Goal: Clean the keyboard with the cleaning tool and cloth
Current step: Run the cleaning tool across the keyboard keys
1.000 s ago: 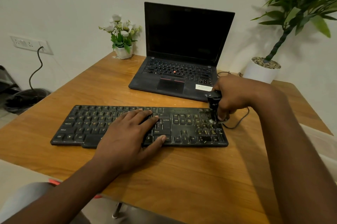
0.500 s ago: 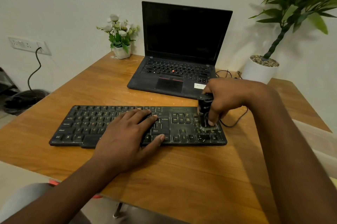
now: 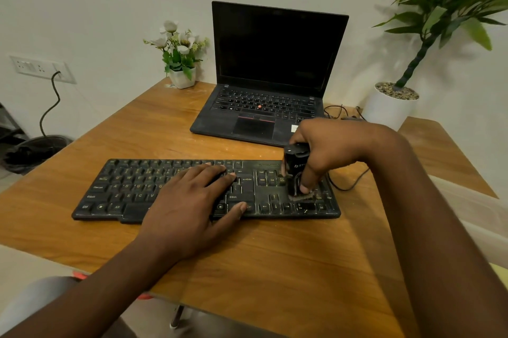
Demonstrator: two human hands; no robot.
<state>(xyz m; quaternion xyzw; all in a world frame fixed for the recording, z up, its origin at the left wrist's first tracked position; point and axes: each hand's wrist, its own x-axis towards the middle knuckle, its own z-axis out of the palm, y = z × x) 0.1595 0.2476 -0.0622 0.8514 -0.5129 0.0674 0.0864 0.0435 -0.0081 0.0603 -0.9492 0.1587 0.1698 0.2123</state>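
Wooden desk [image 3: 275, 269] nearest, bare at 6 o'clock. Next out, black keyboard [image 3: 170, 192] lying flat, long axis from 9 to 3 o'clock, front edge facing 6 o'clock. Left hand [image 3: 189, 205] resting palm down over the middle keys, fingers spread loosely and pointing toward 1 o'clock, thumb tip by the Ctrl key. Right hand [image 3: 330, 153] at 3 o'clock of the left, curled around a black cleaning tool [image 3: 295, 170], fingers wrapped on its body, one fingertip low beside the head. Tool standing nearly upright, long axis vertical, brush end down and touching the number-pad keys at the keyboard's right end. Thin cable [image 3: 351, 183] trailing off the keyboard toward 2 o'clock. Farther back at 12 o'clock, open laptop [image 3: 264, 106] with dark screen. White flower pot [image 3: 182, 77] at 11 o'clock. Tall potted plant [image 3: 393, 106] at 2 o'clock. Wall socket [image 3: 41, 68] at 10 o'clock.
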